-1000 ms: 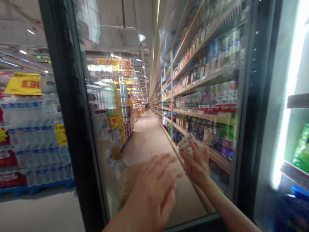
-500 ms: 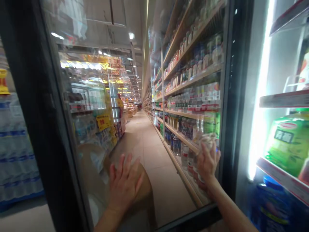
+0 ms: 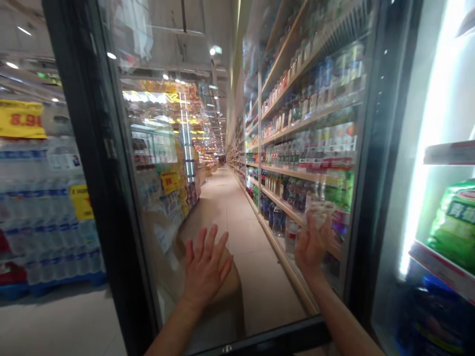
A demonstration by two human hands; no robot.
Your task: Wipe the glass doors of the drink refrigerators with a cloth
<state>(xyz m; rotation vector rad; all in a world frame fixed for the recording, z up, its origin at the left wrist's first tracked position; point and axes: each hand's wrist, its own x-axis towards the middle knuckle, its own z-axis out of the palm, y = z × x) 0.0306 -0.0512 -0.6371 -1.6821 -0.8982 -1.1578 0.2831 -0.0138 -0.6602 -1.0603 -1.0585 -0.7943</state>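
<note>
An open glass cooler door (image 3: 260,64) with a black frame stands in front of me. My left hand (image 3: 206,267) lies flat on the lower glass, fingers spread, holding nothing. My right hand (image 3: 312,242) presses a crumpled pale cloth (image 3: 319,210) against the glass near the door's right frame, fingers curled round it. Through the glass I see a long store aisle and shelves of bottled drinks (image 3: 308,148).
To the right the lit cooler interior shows shelves with green packages (image 3: 454,225) and blue items (image 3: 438,311) below. At the left stand stacked packs of bottled water (image 3: 44,207) with yellow price signs (image 3: 20,118). The door's bottom frame (image 3: 267,341) runs between my forearms.
My left hand has come to rest flat on the glass after moving in blurred. My right hand with the cloth has shifted right toward the door's frame. The view swung slightly.
</note>
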